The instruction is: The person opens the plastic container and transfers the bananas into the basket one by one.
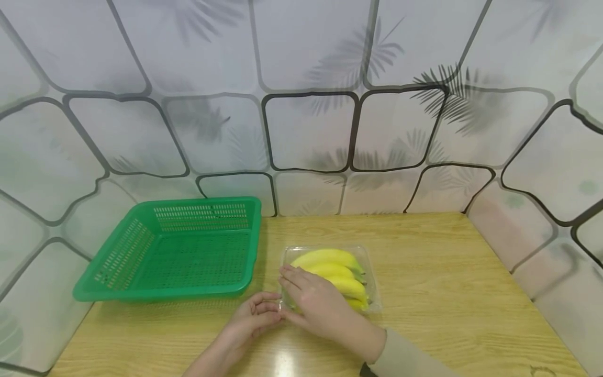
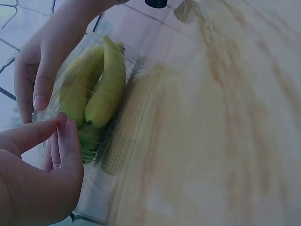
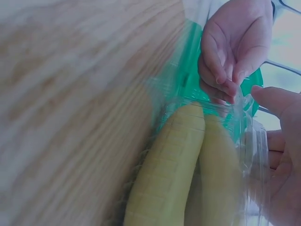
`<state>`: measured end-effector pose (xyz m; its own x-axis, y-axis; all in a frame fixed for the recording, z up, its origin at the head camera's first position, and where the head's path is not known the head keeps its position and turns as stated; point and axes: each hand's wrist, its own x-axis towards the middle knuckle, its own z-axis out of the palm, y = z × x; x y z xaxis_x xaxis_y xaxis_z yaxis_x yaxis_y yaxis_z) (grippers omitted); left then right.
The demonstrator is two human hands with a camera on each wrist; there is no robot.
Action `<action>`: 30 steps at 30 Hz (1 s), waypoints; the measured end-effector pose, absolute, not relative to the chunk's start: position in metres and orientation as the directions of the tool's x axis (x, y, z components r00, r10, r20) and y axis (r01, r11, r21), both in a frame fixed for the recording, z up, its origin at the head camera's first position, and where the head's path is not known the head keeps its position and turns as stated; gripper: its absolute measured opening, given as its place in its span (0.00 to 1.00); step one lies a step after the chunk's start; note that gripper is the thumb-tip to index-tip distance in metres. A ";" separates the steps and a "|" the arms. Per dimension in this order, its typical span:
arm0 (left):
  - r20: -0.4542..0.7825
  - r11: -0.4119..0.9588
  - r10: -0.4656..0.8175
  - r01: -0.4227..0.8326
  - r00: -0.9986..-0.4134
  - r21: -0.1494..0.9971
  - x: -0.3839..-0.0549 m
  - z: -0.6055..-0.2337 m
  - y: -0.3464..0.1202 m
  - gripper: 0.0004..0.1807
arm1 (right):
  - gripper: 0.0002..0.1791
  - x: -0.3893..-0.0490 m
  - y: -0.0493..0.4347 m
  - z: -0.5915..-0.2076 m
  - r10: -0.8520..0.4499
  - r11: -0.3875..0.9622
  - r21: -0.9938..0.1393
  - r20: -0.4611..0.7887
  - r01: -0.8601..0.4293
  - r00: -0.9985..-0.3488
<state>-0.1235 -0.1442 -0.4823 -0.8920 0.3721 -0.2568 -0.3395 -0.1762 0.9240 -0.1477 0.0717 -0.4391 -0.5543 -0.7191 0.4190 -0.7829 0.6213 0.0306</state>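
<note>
A clear plastic clamshell box lies on the wooden table, with several yellow bananas inside. At its left edge my left hand pinches the rim between thumb and fingertips, as the right wrist view also shows at the clear corner. My right hand rests over the left part of the lid, its fingers straight and together. The right thumb reaches to the same edge, close by the left fingertips. In the head view the right hand covers part of the bananas and the box's near left side.
A green plastic basket with slotted sides stands on the table to the left of the box. Behind the table rises a patterned backdrop, which also runs along both sides.
</note>
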 end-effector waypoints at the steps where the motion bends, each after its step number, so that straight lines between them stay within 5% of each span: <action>1: -0.256 -0.180 0.373 -0.341 -0.892 0.923 -0.123 -0.482 -0.144 0.30 | 0.32 -0.148 0.072 -0.438 -0.721 0.623 0.029 0.409 -0.782 -0.559; 30: -0.285 -0.178 0.377 -0.371 -0.882 0.911 -0.115 -0.481 -0.145 0.26 | 0.31 -0.146 0.096 -0.427 -0.726 0.617 -0.004 0.384 -0.787 -0.571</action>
